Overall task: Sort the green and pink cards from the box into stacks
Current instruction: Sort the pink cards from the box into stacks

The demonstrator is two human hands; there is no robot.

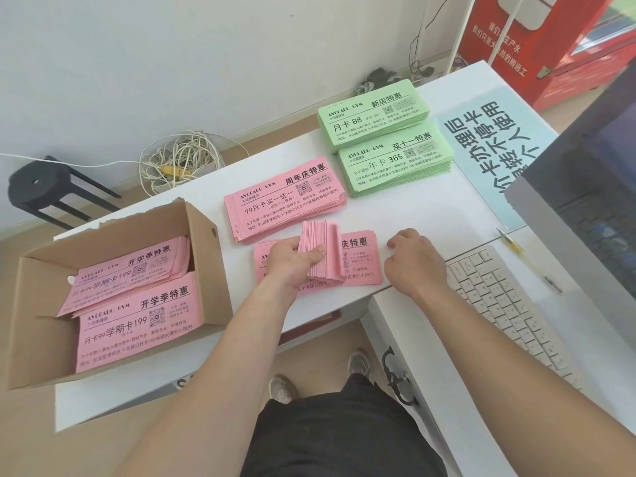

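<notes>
My left hand [292,256] grips a thick bundle of pink cards [318,251], held on edge above a flat pink stack [359,261] at the table's front. My right hand [411,256] rests just right of that stack with fingers curled and nothing in it. Behind lies another pink stack [285,201]. Two green stacks lie further back: the far green stack [373,115] and the near green stack [395,160]. The cardboard box [210,270] at the left holds two piles of pink cards [134,315].
The white table [430,208] carries a pale blue sign [495,139], a white keyboard [509,304] and a monitor [592,187] on the right. Beyond the table's far edge, a coil of white cable [182,160] and a black stool [51,191] stand on the floor.
</notes>
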